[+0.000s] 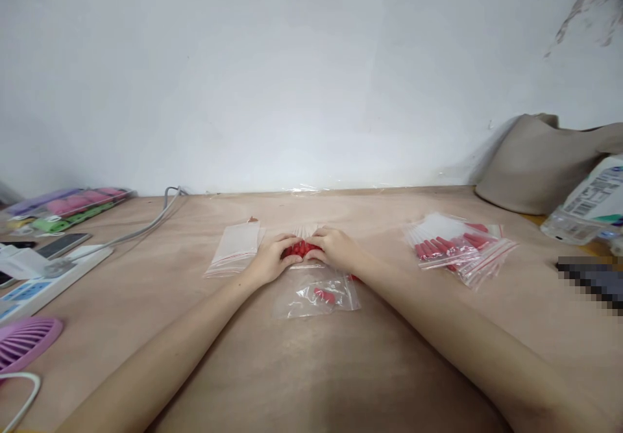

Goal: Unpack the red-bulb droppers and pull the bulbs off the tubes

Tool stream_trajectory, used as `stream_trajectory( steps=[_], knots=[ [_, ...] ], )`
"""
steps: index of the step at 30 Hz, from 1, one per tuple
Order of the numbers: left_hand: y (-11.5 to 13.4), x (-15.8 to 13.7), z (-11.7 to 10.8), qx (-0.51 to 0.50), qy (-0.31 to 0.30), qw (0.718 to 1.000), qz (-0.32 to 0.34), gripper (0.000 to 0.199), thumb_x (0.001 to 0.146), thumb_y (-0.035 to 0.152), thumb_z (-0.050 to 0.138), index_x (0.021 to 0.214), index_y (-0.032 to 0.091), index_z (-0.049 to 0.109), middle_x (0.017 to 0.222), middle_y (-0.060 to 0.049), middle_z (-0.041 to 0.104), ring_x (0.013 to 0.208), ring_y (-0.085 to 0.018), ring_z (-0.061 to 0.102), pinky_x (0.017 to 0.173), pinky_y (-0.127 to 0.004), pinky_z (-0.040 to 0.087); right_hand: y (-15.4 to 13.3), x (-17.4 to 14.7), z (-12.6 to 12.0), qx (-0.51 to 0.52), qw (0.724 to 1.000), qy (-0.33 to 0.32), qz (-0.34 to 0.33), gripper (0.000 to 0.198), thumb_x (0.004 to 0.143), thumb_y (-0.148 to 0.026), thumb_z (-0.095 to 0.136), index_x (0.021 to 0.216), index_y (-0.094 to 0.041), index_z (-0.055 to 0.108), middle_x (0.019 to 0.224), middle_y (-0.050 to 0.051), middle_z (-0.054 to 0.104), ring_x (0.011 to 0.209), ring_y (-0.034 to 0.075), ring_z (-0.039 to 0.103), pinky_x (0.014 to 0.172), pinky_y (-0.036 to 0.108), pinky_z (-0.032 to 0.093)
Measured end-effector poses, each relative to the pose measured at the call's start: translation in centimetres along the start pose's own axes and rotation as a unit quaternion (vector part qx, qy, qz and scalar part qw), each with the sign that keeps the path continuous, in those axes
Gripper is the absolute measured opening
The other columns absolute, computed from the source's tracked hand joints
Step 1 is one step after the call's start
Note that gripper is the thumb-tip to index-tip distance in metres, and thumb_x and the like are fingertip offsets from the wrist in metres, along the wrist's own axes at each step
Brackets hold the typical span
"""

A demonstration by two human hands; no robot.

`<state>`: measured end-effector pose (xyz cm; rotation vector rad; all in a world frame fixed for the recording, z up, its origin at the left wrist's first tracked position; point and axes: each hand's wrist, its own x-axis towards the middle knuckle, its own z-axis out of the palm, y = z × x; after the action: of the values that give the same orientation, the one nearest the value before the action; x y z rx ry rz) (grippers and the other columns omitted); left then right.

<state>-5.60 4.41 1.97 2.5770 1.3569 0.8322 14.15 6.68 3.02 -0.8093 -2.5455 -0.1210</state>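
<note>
My left hand (pixel 276 259) and my right hand (pixel 335 250) meet at the middle of the table, fingers curled from both sides around a bundle of small red-ended pieces (pixel 302 248). Thin, pale, stick-like parts (pixel 305 231) fan out from the bundle toward the wall. Their exact kind I cannot make out. Just in front of the hands lies a clear zip bag (pixel 296 303) with a red piece (pixel 324 295) in it. Left of my left hand rests a stack of flat zip bags (pixel 237 246). Right of my right arm are several bags holding red pieces (pixel 450 246).
A power strip (pixel 53 284) with a grey cable (pixel 146 225), a phone (pixel 63 246), a pink fan (pixel 29 342) and colourful packs (pixel 82 204) occupy the left side. On the right are a beige bag-like item (pixel 535 160), a labelled plastic package (pixel 591 193) and a blurred dark object (pixel 591 282).
</note>
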Motion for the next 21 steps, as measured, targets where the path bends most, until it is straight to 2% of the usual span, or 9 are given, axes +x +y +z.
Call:
stream_trajectory(
  steps=[5, 8, 10, 12, 14, 16, 19, 21],
  knots=[
    [-0.1, -0.2, 0.3, 0.0, 0.011, 1.0, -0.011, 0.032, 0.08, 0.036, 0.057, 0.107, 0.019, 0.061, 0.106, -0.007, 0.061, 0.096, -0.021, 0.057, 0.087, -0.035, 0.044, 0.2, -1.0, -0.8, 0.075, 0.995, 0.033, 0.057, 0.024, 0.083, -0.035, 0.054, 0.093, -0.017, 0.064, 0.081, 0.005, 0.063, 0.074, 0.014, 0.056, 0.067, 0.024, 0.041],
    [0.0, -0.2, 0.4, -0.003, 0.016, 1.0, -0.011, 0.032, 0.08, 0.036, 0.057, 0.107, 0.018, 0.06, 0.103, -0.008, 0.062, 0.094, -0.021, 0.057, 0.085, -0.035, 0.045, 0.3, -2.6, -1.8, 0.18, 0.973, 0.064, 0.131, 0.022, 0.084, -0.032, 0.05, 0.087, -0.017, 0.066, 0.077, 0.003, 0.064, 0.069, 0.013, 0.055, 0.064, 0.023, 0.041],
    [-0.1, -0.2, 0.4, -0.003, 0.019, 1.0, -0.01, 0.033, 0.079, 0.037, 0.058, 0.106, 0.018, 0.06, 0.101, -0.008, 0.063, 0.093, -0.021, 0.058, 0.085, -0.036, 0.045, 0.4, -4.1, -2.6, 0.214, 0.957, 0.069, 0.182, 0.022, 0.083, -0.031, 0.05, 0.084, -0.017, 0.067, 0.076, 0.003, 0.064, 0.067, 0.012, 0.055, 0.062, 0.023, 0.04],
    [-0.3, -0.1, 0.4, -0.004, 0.022, 1.0, -0.01, 0.033, 0.078, 0.038, 0.058, 0.104, 0.018, 0.061, 0.1, -0.008, 0.063, 0.092, -0.021, 0.058, 0.084, -0.036, 0.046, 0.5, -5.7, -3.5, 0.227, 0.946, 0.045, 0.228, 0.023, 0.081, -0.034, 0.051, 0.083, -0.017, 0.067, 0.075, 0.003, 0.063, 0.064, 0.012, 0.052, 0.058, 0.024, 0.039],
    [-0.3, 0.0, 0.4, -0.004, 0.027, 1.0, -0.013, 0.033, 0.078, 0.039, 0.058, 0.104, 0.018, 0.061, 0.1, -0.008, 0.063, 0.092, -0.021, 0.058, 0.085, -0.037, 0.046, 0.8, -7.2, -4.3, 0.25, 0.937, -0.015, 0.245, 0.026, 0.078, -0.038, 0.053, 0.086, -0.016, 0.067, 0.072, 0.003, 0.062, 0.059, 0.011, 0.049, 0.054, 0.023, 0.038],
    [0.1, -0.2, 0.2, 0.003, 0.049, 0.999, -0.014, 0.034, 0.079, 0.04, 0.057, 0.104, 0.018, 0.06, 0.106, -0.009, 0.06, 0.098, -0.023, 0.056, 0.088, -0.039, 0.044, 1.0, -8.5, -4.7, 0.267, 0.932, -0.062, 0.237, 0.032, 0.074, -0.041, 0.058, 0.093, -0.017, 0.065, 0.073, 0.002, 0.061, 0.058, 0.011, 0.048, 0.053, 0.023, 0.037],
    [1.9, -1.0, -0.4, 0.017, 0.096, 0.995, 0.017, 0.031, 0.081, 0.038, 0.054, 0.105, 0.018, 0.059, 0.109, -0.009, 0.056, 0.104, -0.022, 0.052, 0.092, -0.039, 0.041, 1.2, -9.5, -4.8, 0.278, 0.931, -0.085, 0.221, 0.039, 0.067, -0.038, 0.065, 0.1, -0.017, 0.062, 0.076, 0.002, 0.06, 0.061, 0.011, 0.048, 0.054, 0.023, 0.038],
    [3.5, -1.9, -0.7, 0.006, 0.072, 0.996, 0.049, 0.027, 0.084, 0.035, 0.052, 0.105, 0.02, 0.059, 0.105, -0.007, 0.058, 0.1, -0.019, 0.054, 0.09, -0.035, 0.044, 1.3, -9.8, -4.6, 0.306, 0.923, -0.088, 0.216, 0.032, 0.069, -0.034, 0.063, 0.096, -0.016, 0.063, 0.074, 0.002, 0.06, 0.062, 0.011, 0.049, 0.055, 0.023, 0.039]
  ],
)
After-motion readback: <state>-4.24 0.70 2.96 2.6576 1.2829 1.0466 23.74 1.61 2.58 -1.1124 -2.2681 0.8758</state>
